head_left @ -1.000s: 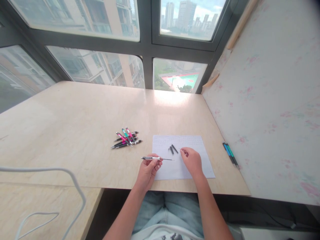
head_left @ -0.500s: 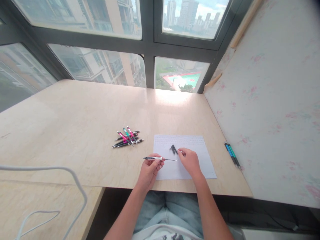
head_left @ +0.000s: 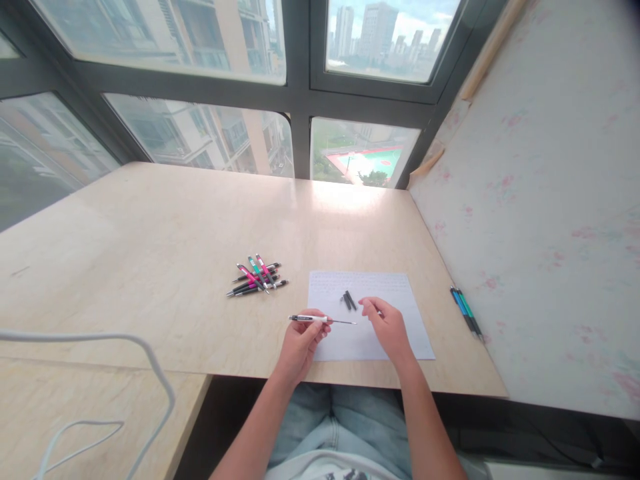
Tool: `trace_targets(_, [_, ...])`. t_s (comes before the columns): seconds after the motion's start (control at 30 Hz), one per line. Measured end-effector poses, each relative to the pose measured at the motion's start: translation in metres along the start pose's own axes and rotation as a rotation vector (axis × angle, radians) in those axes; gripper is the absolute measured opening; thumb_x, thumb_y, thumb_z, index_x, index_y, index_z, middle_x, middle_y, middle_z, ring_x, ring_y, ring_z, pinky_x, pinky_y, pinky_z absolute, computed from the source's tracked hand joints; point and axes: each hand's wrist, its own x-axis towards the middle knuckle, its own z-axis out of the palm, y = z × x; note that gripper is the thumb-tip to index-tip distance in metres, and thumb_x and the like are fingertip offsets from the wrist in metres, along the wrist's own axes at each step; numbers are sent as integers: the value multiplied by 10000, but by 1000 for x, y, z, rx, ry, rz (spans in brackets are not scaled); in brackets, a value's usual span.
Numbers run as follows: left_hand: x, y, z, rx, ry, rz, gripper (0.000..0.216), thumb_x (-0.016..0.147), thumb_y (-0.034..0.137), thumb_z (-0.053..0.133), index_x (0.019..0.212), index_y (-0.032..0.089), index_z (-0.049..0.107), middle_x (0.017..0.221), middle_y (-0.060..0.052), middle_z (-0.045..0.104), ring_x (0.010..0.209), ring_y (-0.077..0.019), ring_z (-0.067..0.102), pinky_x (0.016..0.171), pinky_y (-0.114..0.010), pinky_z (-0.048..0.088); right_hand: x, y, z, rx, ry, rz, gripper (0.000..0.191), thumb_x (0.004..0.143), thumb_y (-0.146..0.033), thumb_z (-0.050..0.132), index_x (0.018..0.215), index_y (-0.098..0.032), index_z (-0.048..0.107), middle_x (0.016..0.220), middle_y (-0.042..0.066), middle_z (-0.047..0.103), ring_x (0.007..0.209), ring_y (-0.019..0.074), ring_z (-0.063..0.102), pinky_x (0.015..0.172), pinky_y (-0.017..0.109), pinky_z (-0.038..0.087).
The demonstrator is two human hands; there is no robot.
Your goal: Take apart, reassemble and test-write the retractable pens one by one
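My left hand (head_left: 300, 340) is closed on a white ballpoint pen (head_left: 310, 319) with its front part off. The pen's thin bare refill (head_left: 345, 323) points right over a sheet of paper (head_left: 390, 343) with lines of handwriting. My right hand (head_left: 389, 327) hovers above the paper's right half, fingers loosely bent, thumb and index fingertip slightly apart; no object shows clearly between them. Just left of its fingertips lie black pen parts (head_left: 351, 300), short tube-like pieces, with a tiny part beside them too small to name.
Several pens (head_left: 255, 279) in pink, green and black lie in a crossed heap left of the paper. Two pens (head_left: 466, 312), blue and green, rest along the wall (head_left: 550, 233). A white cable (head_left: 150, 353) curves across the lower left. Windows stand behind the wooden tabletop (head_left: 175, 227).
My right hand has drawn back slightly to the right, away from the black pen parts. My left hand keeps the pen in nearly the same place. The whole view has shifted a little.
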Motion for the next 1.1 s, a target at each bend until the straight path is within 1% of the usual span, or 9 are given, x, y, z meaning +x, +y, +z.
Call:
trace_targets(0.07, [0,0,1,44,-31,18,171,749,240,749,882,151,689,822,-68,720,701,-121,610,685,-238,463,-8,-13,-2,46,-123,-82,305,922,-389,474,897,-203,715,895,56,721,812,196,645,667,274,481])
trace_targets(0.17, [-1,1,3,117,-61,47,160,765,250,734,880,147,692,829,-78,721,708,-134,606,692,-253,459,-17,-27,-5,-4,-276,-181,241,915,-329,503,908,-229,723,860,42,714,782,182,630,674,280,485])
trace_targets(0.3, [-2,2,5,133,-49,47,185,755,263,740,887,144,689,838,-85,723,710,-143,609,683,-257,457,-23,-23,-14,-99,-333,-185,195,881,-268,524,900,-230,714,831,42,698,762,184,622,681,299,502])
trace_targets(0.4, [-1,1,4,83,-2,26,216,738,259,756,903,143,681,862,-92,727,722,-141,624,689,-252,464,-26,-6,-25,-130,-306,-150,175,856,-252,527,876,-226,699,846,43,687,791,193,627,684,304,512])
trace_targets(0.53, [1,0,2,-11,48,-2,261,718,261,773,927,152,661,860,-78,727,720,-131,640,681,-241,478,-27,20,-33,-200,-169,-80,176,841,-250,520,836,-224,694,845,49,684,799,207,629,672,316,505])
trace_targets(0.7, [2,-1,0,-52,33,-5,248,736,249,763,929,155,640,868,-72,725,726,-118,638,678,-224,483,-15,36,-18,-340,10,22,188,819,-234,521,860,-194,701,822,60,688,733,214,616,747,371,489])
trace_targets(0.87, [1,1,1,-57,31,-17,216,743,217,756,913,150,642,860,-71,727,718,-113,639,684,-218,483,-2,28,0,-385,32,-4,206,814,-229,524,879,-185,715,842,83,698,801,234,624,776,367,474])
trace_targets(1.0, [0,2,2,-46,16,-19,212,743,223,756,907,148,647,862,-78,726,724,-123,641,692,-229,483,-3,19,5,-257,89,30,227,823,-278,534,914,-182,717,843,83,705,743,222,616,744,364,472])
trace_targets(1.1, [-1,2,3,-9,-19,-1,193,767,238,737,912,148,647,875,-85,723,746,-132,637,716,-242,480,-10,9,14,54,22,125,233,827,-340,556,887,-178,713,803,65,707,686,193,614,685,330,475])
